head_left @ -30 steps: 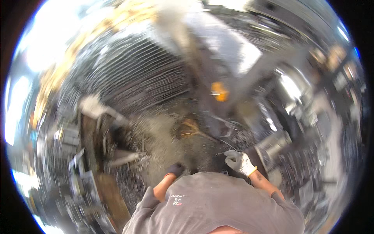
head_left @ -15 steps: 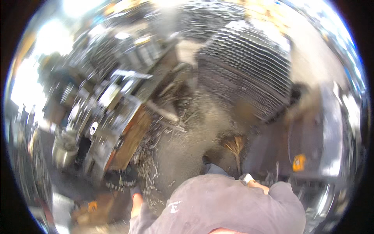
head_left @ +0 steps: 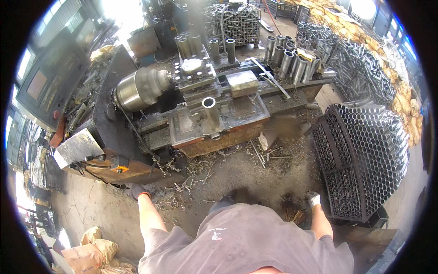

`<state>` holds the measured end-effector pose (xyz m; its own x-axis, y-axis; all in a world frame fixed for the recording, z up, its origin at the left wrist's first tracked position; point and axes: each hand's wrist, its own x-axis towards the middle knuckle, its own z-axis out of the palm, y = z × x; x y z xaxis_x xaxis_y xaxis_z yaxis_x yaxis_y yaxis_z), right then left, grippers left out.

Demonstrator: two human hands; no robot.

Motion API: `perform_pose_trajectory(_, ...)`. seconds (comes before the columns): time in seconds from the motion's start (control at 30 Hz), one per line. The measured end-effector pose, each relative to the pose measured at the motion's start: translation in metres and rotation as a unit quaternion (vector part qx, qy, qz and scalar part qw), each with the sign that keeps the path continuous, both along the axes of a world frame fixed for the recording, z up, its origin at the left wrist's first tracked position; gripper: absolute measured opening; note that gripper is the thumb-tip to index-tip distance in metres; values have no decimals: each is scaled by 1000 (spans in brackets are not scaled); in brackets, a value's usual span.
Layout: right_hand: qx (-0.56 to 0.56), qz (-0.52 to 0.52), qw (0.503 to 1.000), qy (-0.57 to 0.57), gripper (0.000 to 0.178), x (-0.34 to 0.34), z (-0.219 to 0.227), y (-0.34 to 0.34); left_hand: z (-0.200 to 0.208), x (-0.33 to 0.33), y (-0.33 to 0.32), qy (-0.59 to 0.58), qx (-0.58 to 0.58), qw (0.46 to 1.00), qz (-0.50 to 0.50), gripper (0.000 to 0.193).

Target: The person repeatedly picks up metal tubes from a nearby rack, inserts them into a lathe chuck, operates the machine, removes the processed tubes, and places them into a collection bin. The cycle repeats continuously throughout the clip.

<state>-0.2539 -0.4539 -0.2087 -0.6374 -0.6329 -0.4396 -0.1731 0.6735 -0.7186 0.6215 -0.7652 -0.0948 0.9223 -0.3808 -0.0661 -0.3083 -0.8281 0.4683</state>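
My left hand (head_left: pixel 136 192), in a dark glove with an orange cuff, is low at the left, near the front of a lathe. My right hand (head_left: pixel 314 199), in a pale glove, hangs beside a rack of stacked metal tubes (head_left: pixel 372 150). The fingers of both hands are too small and unclear to read. In front of me is the lathe's steel chuck (head_left: pixel 143 89), with a tool post (head_left: pixel 194 71) to its right. One short metal tube (head_left: pixel 210 112) stands upright on the carriage. A caliper (head_left: pixel 270 77) lies farther right, next to several upright tubes (head_left: pixel 286 63).
Curly metal chips (head_left: pixel 196 176) litter the floor below the lathe. An orange-and-black switch box (head_left: pixel 120 165) is on its front. Bristles of a broom (head_left: pixel 294 214) show near my right arm. Paper sacks (head_left: pixel 89 253) lie at the lower left. Wire bins of tubes (head_left: pixel 232 25) stand behind.
The view has swung to the right and steadied from a blur, so the lathe is now central and the tube rack farther right. Both my arms have spread outward.
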Motion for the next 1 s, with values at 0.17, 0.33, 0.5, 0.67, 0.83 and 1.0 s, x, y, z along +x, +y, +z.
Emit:
perform_pose_trajectory(0.17, 43, -32, 992, -118, 22, 71, 33, -82, 22, 14, -14, -17, -296, 955, -31, 56)
perform_pose_trajectory(0.33, 52, 230, 970, 61, 36, 117, 38, -132, -13, 52, -24, -52, -253, 963, -78, 66)
perform_pose_trajectory(0.5, 62, 189, 976, -93, 35, 116, 71, -183, -20, 82, -33, 412, -458, 787, 33, 35)
perform_pose_trajectory(0.67, -80, 209, 972, 67, 30, 91, 109, -278, -58, 42, -19, 312, -390, 862, -92, 31)
perform_pose_trajectory(0.83, -255, 156, 949, -101, 36, 104, 205, -388, -135, -89, 55, 91, 228, 918, -310, 59)
perform_pose_trajectory(1.0, -383, 337, 860, 9, 38, 180, 326, -469, -178, -160, 156, 171, 366, 775, -486, 62)
